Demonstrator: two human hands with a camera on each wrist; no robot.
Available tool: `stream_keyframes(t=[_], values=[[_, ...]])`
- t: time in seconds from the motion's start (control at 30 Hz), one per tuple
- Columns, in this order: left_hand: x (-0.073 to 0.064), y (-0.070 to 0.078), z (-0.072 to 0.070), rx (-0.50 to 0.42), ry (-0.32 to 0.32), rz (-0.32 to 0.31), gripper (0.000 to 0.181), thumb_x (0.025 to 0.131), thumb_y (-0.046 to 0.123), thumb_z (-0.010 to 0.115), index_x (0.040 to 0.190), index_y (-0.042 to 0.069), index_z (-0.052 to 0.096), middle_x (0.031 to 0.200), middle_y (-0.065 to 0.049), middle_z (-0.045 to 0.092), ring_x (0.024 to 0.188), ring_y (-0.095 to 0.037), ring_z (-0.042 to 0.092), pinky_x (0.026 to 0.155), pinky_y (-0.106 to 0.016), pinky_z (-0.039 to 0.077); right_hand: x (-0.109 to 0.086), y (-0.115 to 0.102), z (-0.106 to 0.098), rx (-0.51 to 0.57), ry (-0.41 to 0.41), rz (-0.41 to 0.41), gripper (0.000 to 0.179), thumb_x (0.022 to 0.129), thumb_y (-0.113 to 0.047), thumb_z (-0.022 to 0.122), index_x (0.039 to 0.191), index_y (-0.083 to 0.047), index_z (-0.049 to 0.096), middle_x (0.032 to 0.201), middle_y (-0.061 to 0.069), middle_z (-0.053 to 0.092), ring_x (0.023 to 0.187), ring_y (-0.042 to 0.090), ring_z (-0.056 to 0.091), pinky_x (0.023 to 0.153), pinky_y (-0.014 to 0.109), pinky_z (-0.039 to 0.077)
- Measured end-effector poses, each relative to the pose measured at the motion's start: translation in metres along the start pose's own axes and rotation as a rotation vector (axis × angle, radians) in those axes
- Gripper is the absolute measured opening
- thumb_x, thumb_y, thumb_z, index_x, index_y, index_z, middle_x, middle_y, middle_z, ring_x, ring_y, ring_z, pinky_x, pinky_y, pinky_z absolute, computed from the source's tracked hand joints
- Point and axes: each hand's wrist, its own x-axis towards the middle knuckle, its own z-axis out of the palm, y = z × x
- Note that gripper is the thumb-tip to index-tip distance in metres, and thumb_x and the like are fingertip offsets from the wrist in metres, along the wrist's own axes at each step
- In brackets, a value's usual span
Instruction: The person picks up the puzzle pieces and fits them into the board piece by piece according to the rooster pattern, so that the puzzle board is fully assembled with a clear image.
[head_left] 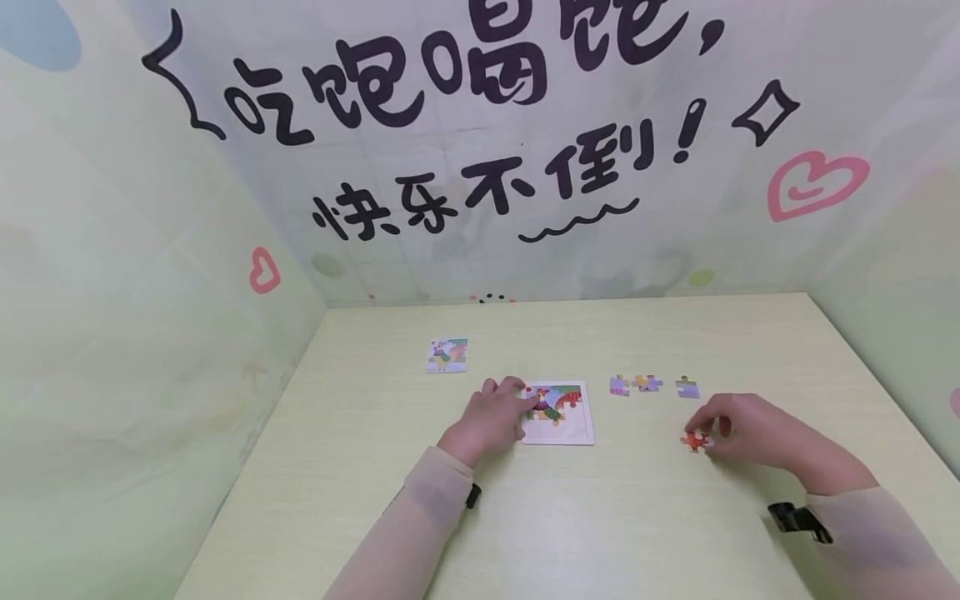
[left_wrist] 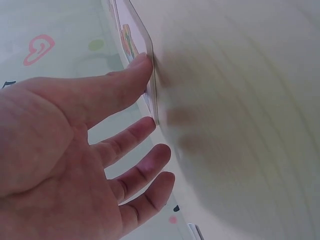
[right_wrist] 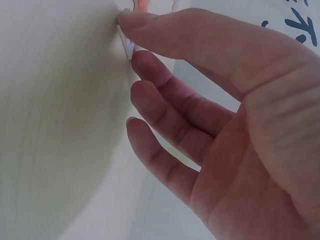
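Observation:
The left hand rests at the left edge of a white-framed puzzle board, its index finger reaching over the joined pieces. In the left wrist view, its thumb touches the board's rim and the other fingers are loosely bent. The joined pieces show a colourful rooster along the upper part of the board. Further right, the right hand pinches a red-orange puzzle piece with thumb and index finger, close over the table. The right wrist view shows the piece's edge at the thumb tip, the other fingers loosely curled.
Behind the hands lie several loose puzzle pieces: one purple, one orange and purple, another purple-green. A small picture card lies at the back left. Printed fabric walls border the table.

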Motion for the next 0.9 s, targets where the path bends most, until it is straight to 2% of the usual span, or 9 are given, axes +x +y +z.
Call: stream_keyframes(t=[0.47,0.9], values=[[0.0005,-0.001,0.0005,0.0,-0.011,0.001,0.064,0.096,0.026,0.074,0.155,0.03,0.049,0.161,-0.001,0.04,0.118,-0.026,0.042,0.094,-0.039,0.042,0.0012,0.0017,0.0052,-0.019,0.033,-0.044,0.026,0.078,-0.009,0.087,0.1,-0.02,0.081,0.091,-0.012,0.069,0.071,0.001,0.046,0.061,0.022,0.043],[0.0016,-0.0009,0.0017,0.013,-0.007,0.0,0.065,0.096,0.027,0.074,0.155,0.031,0.049,0.161,0.0,0.04,0.121,-0.026,0.042,0.097,-0.04,0.043,0.0015,0.0026,0.0065,-0.016,0.064,-0.076,0.026,0.077,-0.005,0.085,0.099,-0.019,0.08,0.089,-0.015,0.069,0.067,0.0,0.044,0.059,0.021,0.042]])
